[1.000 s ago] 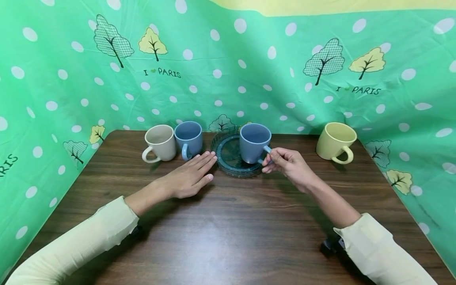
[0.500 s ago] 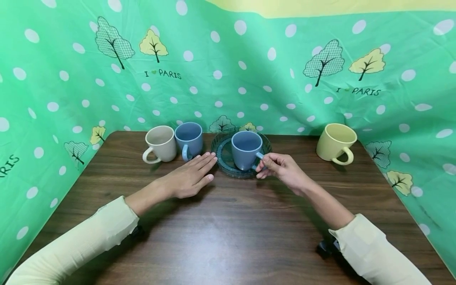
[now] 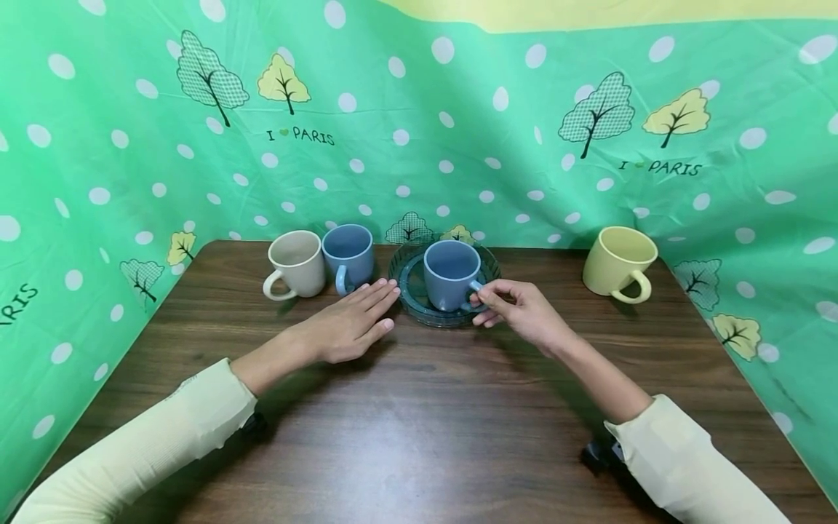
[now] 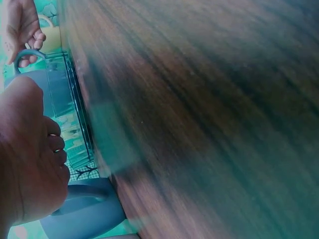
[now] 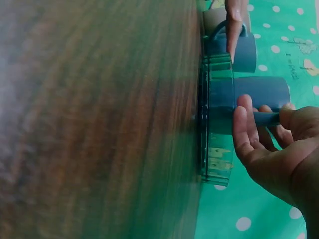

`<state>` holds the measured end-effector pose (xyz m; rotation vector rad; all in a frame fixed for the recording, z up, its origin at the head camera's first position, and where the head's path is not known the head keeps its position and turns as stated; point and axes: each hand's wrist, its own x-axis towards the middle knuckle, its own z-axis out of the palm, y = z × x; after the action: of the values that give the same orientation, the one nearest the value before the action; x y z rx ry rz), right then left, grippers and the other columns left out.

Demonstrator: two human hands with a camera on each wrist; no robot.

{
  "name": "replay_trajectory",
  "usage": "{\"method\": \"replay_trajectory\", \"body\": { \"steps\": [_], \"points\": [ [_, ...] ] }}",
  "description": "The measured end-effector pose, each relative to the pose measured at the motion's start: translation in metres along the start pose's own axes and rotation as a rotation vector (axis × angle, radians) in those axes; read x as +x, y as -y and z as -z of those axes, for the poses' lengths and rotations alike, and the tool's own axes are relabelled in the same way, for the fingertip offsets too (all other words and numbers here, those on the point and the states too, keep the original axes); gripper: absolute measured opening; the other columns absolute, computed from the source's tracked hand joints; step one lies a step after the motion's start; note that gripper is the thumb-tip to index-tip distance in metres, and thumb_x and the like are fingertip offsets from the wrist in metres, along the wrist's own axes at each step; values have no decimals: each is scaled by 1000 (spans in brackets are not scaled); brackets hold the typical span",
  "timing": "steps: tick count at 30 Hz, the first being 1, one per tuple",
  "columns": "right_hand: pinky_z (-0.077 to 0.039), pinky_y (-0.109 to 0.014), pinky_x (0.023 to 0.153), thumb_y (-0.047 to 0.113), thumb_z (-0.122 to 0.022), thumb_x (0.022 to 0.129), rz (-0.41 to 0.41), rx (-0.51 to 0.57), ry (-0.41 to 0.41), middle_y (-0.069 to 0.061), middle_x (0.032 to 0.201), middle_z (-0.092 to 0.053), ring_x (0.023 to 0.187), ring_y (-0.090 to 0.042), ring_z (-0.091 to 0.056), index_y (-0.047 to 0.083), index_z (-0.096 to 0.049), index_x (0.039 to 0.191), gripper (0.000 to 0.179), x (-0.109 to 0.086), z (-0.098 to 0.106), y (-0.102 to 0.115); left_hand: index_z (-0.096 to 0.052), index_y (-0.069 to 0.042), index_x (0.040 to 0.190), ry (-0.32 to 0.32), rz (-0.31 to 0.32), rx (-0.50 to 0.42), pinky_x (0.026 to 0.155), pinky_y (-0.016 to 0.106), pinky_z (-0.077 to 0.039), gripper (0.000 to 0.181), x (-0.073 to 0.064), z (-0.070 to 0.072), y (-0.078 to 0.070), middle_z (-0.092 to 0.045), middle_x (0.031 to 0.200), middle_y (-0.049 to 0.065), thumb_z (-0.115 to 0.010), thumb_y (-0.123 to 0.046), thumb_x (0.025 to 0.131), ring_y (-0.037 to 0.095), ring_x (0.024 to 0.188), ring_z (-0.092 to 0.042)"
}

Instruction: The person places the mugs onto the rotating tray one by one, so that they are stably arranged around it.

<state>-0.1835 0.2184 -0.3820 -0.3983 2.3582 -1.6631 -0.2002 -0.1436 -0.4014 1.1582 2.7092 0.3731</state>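
Note:
A blue mug (image 3: pixel 447 280) stands upright inside a round clear glass dish (image 3: pixel 414 314) at the back middle of the table. My right hand (image 3: pixel 524 313) pinches this mug's handle between thumb and fingers, as the right wrist view also shows at the handle (image 5: pixel 266 118). My left hand (image 3: pixel 347 324) lies with straight fingers, its fingertips right at the dish's left rim. Just behind it is a second blue mug (image 3: pixel 348 255), its handle toward me. In the left wrist view my left hand (image 4: pixel 32 154) partly covers the mug in the dish.
A pale grey mug (image 3: pixel 294 263) stands right beside the second blue mug on the left. A yellow mug (image 3: pixel 618 262) is at the back right. Behind the wooden table (image 3: pixel 406 415) hangs a green dotted curtain (image 3: pixel 445 109).
My right hand has brought the blue mug left and toward me, to the middle of the glass dish. My left hand has stayed at the dish's rim.

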Motion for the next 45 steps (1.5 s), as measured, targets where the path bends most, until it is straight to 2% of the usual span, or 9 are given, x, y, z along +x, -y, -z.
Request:
{"method": "replay_trajectory", "body": {
  "steps": [3, 6, 10, 12, 26, 35, 45],
  "points": [
    [-72, -37, 88, 22, -63, 118, 20, -67, -69, -30, 128, -74, 95, -14, -83, -10, -70, 132, 35, -3, -2, 0, -24, -3, 179, -5, -2, 3, 147, 55, -15, 68, 1, 0, 0, -18, 190, 18, -34, -42, 124, 35, 179, -13],
    [-73, -40, 86, 22, -71, 114, 56, -153, -120, -27, 119, -78, 92, -20, -85, -5, -72, 128, 30, -4, -4, 0, -24, -3, 179, -2, -2, 6, 147, 55, -15, 68, 1, 1, 0, -18, 190, 18, -35, -42, 124, 35, 179, -13],
    [-73, -44, 83, 21, -78, 110, 105, -247, -155, -24, 108, -83, 88, -24, -85, 1, -77, 120, 23, -4, -6, -1, -25, -3, 178, 1, 3, 13, 147, 54, -15, 67, 1, 3, -1, -19, 189, 18, -35, -42, 124, 35, 179, -13],
    [-73, -45, 81, 18, -78, 109, 128, -265, -166, -23, 106, -84, 87, -26, -85, 0, -78, 119, 21, -4, -6, -1, -25, -3, 178, -1, 3, 18, 147, 53, -15, 67, 1, 2, -1, -19, 189, 18, -35, -42, 124, 34, 179, -13],
    [-72, -41, 74, 13, -77, 109, 172, -294, -159, -18, 101, -84, 87, -27, -85, 0, -79, 119, 17, -2, -9, -3, -23, -5, 179, 5, 3, 29, 147, 53, -14, 68, 3, 0, 0, -16, 190, 16, -34, -43, 124, 34, 179, -12],
    [-68, -30, 69, 12, -76, 110, 177, -303, -153, -17, 101, -85, 87, -26, -85, -2, -79, 120, 18, -3, -10, -3, -23, -5, 179, 8, 10, 29, 147, 53, -14, 67, 3, 1, -2, -16, 190, 16, -33, -43, 125, 34, 179, -12],
    [-72, -45, 79, 11, -75, 110, 154, -275, -119, -19, 101, -84, 89, -26, -86, -2, -78, 122, 18, -1, -10, -2, -26, -2, 178, -10, 5, 27, 147, 55, -16, 67, 2, 4, -3, -20, 189, 20, -35, -41, 124, 38, 178, -15]
  ]
}}
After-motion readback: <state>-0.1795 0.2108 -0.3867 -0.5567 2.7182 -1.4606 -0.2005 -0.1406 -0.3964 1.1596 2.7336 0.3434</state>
